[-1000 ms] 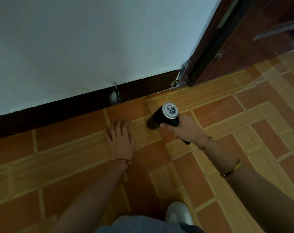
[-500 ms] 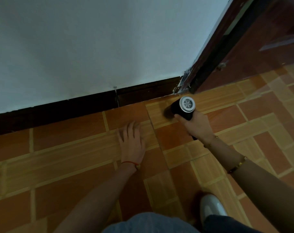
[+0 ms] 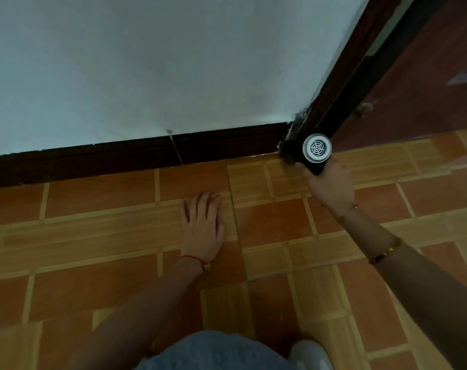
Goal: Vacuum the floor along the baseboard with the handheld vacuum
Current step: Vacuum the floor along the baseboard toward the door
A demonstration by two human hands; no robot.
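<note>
1. We see the right hand gripping the handheld vacuum; its fingers are wrapped round the dark body, mostly hidden under it from this angle.
2. The vacuum is down at the floor in the corner where the baseboard meets the door frame. Its round silver end with the grille faces up at us; the nozzle end points toward the baseboard corner, and we can't make out whether it is touching.
3. The left hand lies palm-down on the floor, fingers straight and close together, holding nothing. It is well left of the vacuum and a bit out from the baseboard.
4. Red string bracelet on the left wrist. Gold bracelet on the right forearm, plus a thinner band at the right wrist, too small for detail.
5. The floor is tile, orange-brown and wood-look tan blocks with pale grout lines.
6. The baseboard is dark brown and runs along the bottom of a pale wall, with a thin vertical seam near the middle.
7. A reddish-brown door stands right of the frame.
8. At the bottom edge we see a knee in grey-blue fabric and the toe of a white shoe just right of it, both on the floor.
</note>
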